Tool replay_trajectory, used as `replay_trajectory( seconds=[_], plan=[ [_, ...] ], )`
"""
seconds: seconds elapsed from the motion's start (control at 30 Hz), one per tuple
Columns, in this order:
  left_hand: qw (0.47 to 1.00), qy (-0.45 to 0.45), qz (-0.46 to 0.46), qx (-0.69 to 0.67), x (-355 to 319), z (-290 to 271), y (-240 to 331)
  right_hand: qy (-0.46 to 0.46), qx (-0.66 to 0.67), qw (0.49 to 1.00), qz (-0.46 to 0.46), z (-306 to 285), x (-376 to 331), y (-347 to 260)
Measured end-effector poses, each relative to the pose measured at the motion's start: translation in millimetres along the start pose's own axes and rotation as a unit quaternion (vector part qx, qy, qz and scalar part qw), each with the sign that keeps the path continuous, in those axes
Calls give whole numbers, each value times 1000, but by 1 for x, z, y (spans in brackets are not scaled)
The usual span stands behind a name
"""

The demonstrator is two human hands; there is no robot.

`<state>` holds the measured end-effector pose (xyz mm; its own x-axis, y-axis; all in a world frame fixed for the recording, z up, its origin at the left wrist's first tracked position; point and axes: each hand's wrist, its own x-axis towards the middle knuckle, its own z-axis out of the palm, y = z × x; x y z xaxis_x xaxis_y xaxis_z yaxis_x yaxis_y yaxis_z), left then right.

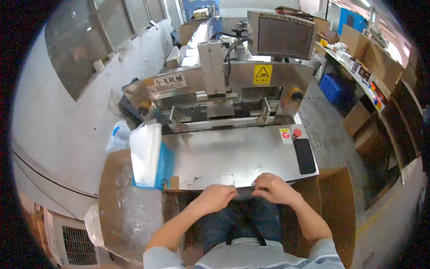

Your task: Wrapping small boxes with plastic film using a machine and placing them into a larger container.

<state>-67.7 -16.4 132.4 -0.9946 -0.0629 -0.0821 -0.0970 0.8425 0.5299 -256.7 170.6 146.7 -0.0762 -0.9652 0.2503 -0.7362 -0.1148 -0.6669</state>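
My left hand (216, 196) and my right hand (274, 187) are close together at the near edge of a shiny metal machine table (233, 152). Between them they pinch a small, thin, dark flat piece (245, 193), held just off the table's front edge above my lap. Its exact kind is too small to tell. A stack of white sheets in a blue wrap (148, 154) stands at the table's left end, about a hand's width from my left hand.
A black phone (304, 155) lies at the table's right end beside a red button (297, 132). Behind stands the metal press machine (224, 89) with a monitor (281, 35). A cardboard box with clear plastic (127, 206) sits at my left; shelves and boxes at the right.
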Motion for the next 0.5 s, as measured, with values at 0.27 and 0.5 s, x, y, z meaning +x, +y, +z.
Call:
replay_trajectory(
  seconds=[0.27, 0.5],
  plan=[
    [995, -42, -88, -25, 56, -68, -55, 6, -24, 999, 45, -23, 63, 75],
    [974, -90, -162, -128, 158, -127, -190, -26, -52, 991, 118, -18, 190, 163]
  ],
)
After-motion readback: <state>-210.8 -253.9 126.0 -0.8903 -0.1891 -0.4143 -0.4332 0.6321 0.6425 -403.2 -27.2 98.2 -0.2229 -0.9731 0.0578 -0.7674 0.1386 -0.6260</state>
